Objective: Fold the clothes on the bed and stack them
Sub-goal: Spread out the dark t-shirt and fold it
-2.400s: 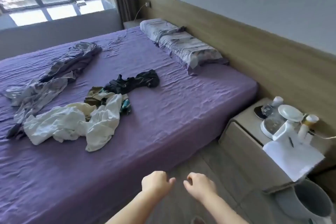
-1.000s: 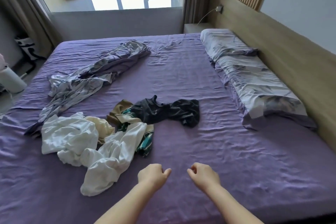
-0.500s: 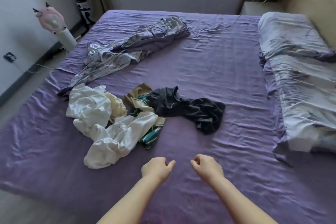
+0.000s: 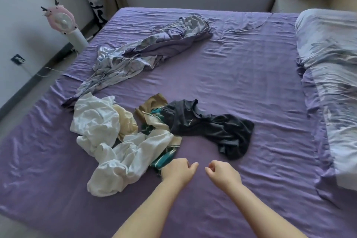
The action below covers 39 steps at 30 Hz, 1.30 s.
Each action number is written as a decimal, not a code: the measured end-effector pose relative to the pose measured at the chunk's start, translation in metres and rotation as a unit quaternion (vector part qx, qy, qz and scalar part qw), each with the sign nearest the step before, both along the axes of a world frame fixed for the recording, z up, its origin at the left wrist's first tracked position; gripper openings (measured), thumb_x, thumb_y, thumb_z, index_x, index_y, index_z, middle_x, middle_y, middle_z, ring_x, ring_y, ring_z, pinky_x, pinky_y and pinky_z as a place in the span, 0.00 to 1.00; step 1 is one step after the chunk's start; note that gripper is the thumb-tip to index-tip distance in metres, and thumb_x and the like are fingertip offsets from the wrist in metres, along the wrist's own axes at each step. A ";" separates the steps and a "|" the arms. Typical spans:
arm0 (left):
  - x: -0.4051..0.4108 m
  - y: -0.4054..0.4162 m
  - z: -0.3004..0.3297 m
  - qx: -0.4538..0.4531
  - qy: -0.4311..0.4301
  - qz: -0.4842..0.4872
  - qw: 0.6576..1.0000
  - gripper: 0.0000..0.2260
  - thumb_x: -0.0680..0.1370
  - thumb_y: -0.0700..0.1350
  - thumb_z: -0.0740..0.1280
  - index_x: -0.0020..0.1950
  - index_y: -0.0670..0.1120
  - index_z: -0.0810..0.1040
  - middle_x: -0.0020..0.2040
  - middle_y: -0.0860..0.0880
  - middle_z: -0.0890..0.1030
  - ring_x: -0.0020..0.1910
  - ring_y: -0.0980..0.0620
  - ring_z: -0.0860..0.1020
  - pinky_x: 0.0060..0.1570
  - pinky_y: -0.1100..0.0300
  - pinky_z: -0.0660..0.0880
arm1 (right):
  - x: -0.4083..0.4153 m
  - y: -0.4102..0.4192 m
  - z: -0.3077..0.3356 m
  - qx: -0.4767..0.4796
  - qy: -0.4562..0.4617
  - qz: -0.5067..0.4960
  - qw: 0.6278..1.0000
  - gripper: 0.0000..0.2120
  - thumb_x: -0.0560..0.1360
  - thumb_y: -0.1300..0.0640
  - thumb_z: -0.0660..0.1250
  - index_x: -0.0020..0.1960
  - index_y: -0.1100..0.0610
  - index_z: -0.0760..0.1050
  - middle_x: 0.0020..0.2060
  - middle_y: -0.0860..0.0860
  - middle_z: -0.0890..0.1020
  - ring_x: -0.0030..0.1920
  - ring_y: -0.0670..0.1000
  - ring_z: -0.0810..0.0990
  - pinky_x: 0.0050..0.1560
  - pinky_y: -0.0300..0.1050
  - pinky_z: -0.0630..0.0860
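Both fists advanced over the bed (image 4: 241,87); left grip (image 4: 176,171) and right grip (image 4: 222,174) curled empty, white shirt (image 4: 116,152) just left.

The pillow (image 4: 332,83) ran off the right edge. The striped garment (image 4: 164,157) lay partly buried under white clothing (image 4: 123,160). The dark shirt's (image 4: 212,127) label was unreadable.

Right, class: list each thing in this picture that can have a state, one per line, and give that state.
White garment: crumpled, unfolded.
Dark garment: crumpled, unfolded.
Green striped garment: bunched, partly covered.
Grey bedsheet: twisted, unfolded.
Left hand: curled, holding nothing.
Right hand: curled, holding nothing.
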<state>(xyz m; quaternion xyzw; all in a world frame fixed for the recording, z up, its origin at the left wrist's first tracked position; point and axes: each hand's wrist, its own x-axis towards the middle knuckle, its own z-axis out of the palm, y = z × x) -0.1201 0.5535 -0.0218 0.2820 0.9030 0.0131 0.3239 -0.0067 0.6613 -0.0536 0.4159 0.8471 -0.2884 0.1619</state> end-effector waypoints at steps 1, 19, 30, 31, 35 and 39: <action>-0.009 0.007 0.000 0.002 0.000 -0.002 1.000 0.22 0.76 0.65 0.55 0.52 0.50 0.79 0.52 0.51 0.81 0.53 0.48 0.78 0.50 0.56 0.73 | -0.009 0.006 0.000 0.001 0.000 0.003 1.000 0.14 0.74 0.43 0.57 0.48 0.51 0.75 0.48 0.46 0.81 0.50 0.51 0.78 0.41 0.42 0.70; -0.216 0.126 -0.111 0.085 -0.002 0.004 0.996 0.24 0.79 0.57 0.59 0.72 0.48 0.64 0.69 0.48 0.69 0.69 0.47 0.66 0.66 0.53 0.66 | -0.231 0.131 -0.070 0.018 0.064 0.110 0.992 0.21 0.76 0.48 0.61 0.67 0.52 0.67 0.62 0.50 0.74 0.63 0.52 0.70 0.60 0.50 0.72; -0.260 0.187 -0.163 0.053 0.010 0.059 0.997 0.23 0.77 0.49 0.64 0.71 0.48 0.63 0.66 0.47 0.73 0.68 0.44 0.64 0.63 0.51 0.66 | -0.284 0.169 -0.119 0.044 0.077 0.165 0.982 0.24 0.77 0.54 0.61 0.71 0.53 0.62 0.70 0.47 0.68 0.70 0.52 0.63 0.65 0.49 0.67; -0.262 0.188 -0.164 0.052 0.006 0.061 0.997 0.20 0.77 0.50 0.65 0.68 0.48 0.68 0.63 0.47 0.75 0.66 0.44 0.66 0.62 0.51 0.67 | -0.284 0.171 -0.119 0.045 0.081 0.166 0.982 0.24 0.77 0.55 0.61 0.72 0.53 0.61 0.70 0.47 0.67 0.70 0.51 0.62 0.66 0.48 0.66; -0.261 0.185 -0.157 0.098 0.010 0.025 0.995 0.14 0.75 0.49 0.66 0.59 0.50 0.75 0.59 0.47 0.75 0.62 0.44 0.68 0.60 0.54 0.68 | -0.283 0.181 -0.113 0.049 0.082 0.197 0.976 0.28 0.77 0.57 0.61 0.74 0.49 0.56 0.74 0.44 0.59 0.74 0.48 0.55 0.70 0.47 0.60; -0.249 0.183 -0.135 0.175 -0.063 0.008 0.982 0.11 0.73 0.45 0.66 0.55 0.46 0.74 0.55 0.45 0.78 0.57 0.44 0.74 0.51 0.55 0.69 | -0.273 0.186 -0.092 0.060 0.089 0.238 0.965 0.23 0.77 0.59 0.61 0.71 0.49 0.64 0.72 0.43 0.63 0.76 0.48 0.51 0.70 0.48 0.60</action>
